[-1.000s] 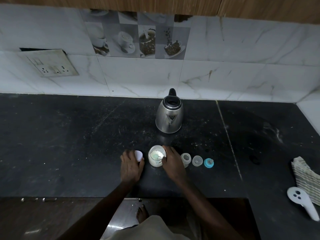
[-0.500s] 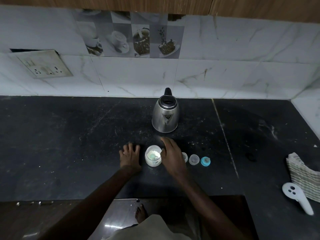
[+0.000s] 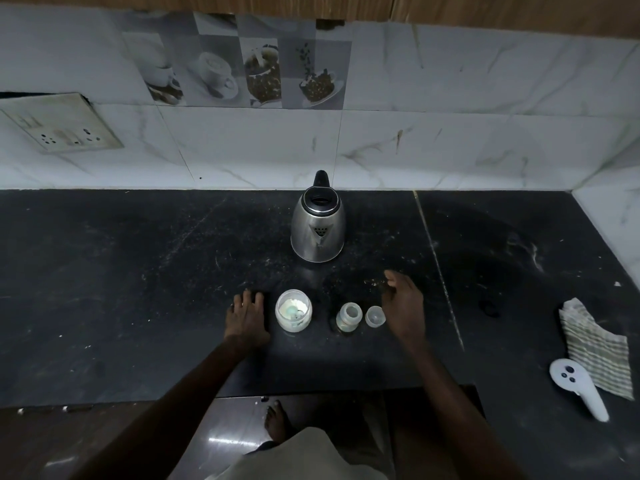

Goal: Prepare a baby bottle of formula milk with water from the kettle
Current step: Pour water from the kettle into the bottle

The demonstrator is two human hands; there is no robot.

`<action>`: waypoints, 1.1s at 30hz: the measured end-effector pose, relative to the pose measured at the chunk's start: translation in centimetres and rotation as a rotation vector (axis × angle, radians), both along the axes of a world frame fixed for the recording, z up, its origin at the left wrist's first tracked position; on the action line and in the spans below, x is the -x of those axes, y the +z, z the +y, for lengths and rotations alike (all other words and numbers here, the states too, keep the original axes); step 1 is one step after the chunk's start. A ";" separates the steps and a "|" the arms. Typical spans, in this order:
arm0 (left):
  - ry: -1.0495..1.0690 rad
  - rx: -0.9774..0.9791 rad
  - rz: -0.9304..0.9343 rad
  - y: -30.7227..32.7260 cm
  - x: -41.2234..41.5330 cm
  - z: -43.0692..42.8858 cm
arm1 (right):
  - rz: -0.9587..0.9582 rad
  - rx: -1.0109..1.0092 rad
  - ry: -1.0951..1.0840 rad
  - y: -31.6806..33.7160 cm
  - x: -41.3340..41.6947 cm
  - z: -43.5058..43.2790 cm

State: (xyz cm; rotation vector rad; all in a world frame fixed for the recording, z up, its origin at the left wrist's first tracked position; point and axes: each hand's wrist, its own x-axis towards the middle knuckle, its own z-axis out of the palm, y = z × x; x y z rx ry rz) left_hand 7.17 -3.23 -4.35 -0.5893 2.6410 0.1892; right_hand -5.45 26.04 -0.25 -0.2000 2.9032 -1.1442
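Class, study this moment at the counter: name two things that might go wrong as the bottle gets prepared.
1. The open white formula jar stands uncapped beside the left hand; a nudge might spill powder.
2. The small clear baby bottle has a narrow mouth, so pouring from the steel kettle may splash water onto the right hand nearby.

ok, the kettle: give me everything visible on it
The kettle is a rounded, polished metal pot, steel by its look, with a black lid ring and a black handle rising at its far side. Its spout, a triangular perforated strainer, faces the person. It stands upright on the dark countertop, close to the tiled wall and behind the open formula jar and the baby bottle. No base or cord is visible. Neither hand touches it; the right hand hovers nearer, in front and to its right.
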 end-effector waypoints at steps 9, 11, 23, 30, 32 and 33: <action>0.295 -0.251 0.358 1.7 0.6 0.3 | -0.271 -0.257 0.323 -1.0 1.7 2.4; 0.407 -0.295 0.578 2.3 1.1 0.9 | -0.281 -0.295 0.376 -1.1 2.1 2.6; 0.428 -0.519 0.963 8.0 12.3 6.1 | -0.312 0.078 0.308 4.0 9.4 -3.5; 0.495 -0.589 0.779 10.4 18.1 4.9 | -0.306 0.177 0.223 8.5 17.0 -13.3; 0.526 -0.587 0.775 10.3 18.5 4.8 | -0.365 0.217 0.162 8.6 18.4 -14.9; 0.547 -0.602 0.774 10.2 18.7 4.6 | -0.410 0.235 0.153 8.5 18.9 -15.6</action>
